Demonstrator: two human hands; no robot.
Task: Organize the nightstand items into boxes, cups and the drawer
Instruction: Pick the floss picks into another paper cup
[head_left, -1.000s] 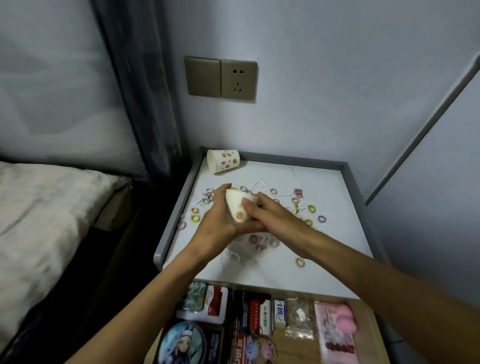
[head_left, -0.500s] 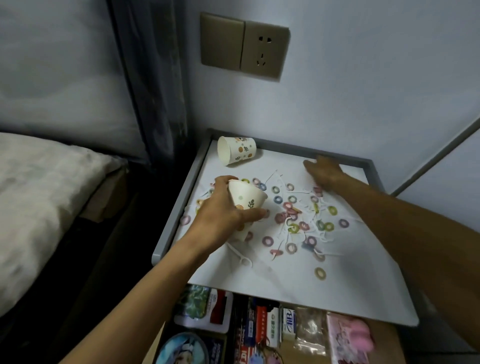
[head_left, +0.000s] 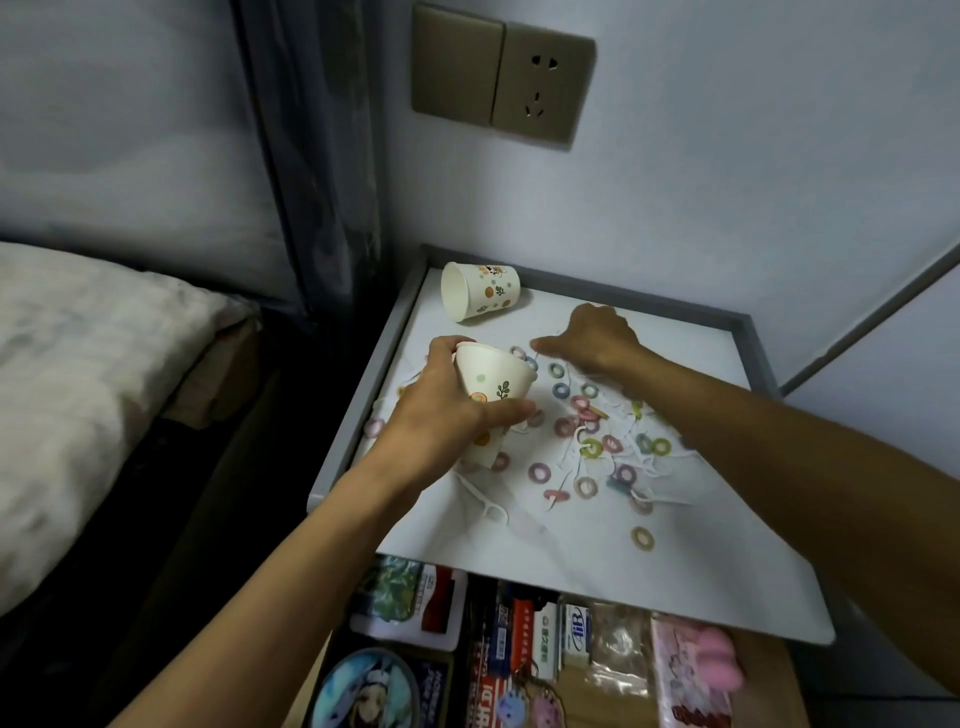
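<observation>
My left hand (head_left: 441, 415) grips a white patterned paper cup (head_left: 493, 379), tilted over the left side of the nightstand top (head_left: 597, 561). A second paper cup (head_left: 480, 299) lies on its side at the back left corner. Several small coloured hair rings (head_left: 587, 447) and white floss picks (head_left: 491, 512) are scattered across the white top. My right hand (head_left: 592, 338) reaches over the far part of the scatter, palm down, its thumb stretched left toward the rings; its fingertips are hidden from me.
The open drawer (head_left: 545, 649) below the top holds cards, small packets, a round badge and a pink pouch. A bed (head_left: 78, 389) lies to the left behind a dark gap. A wall socket (head_left: 504, 78) sits above the nightstand.
My right hand left the cup and moved to the back of the nightstand, then drifted left toward the rings. My left hand keeps holding the cup. The view moved closer.
</observation>
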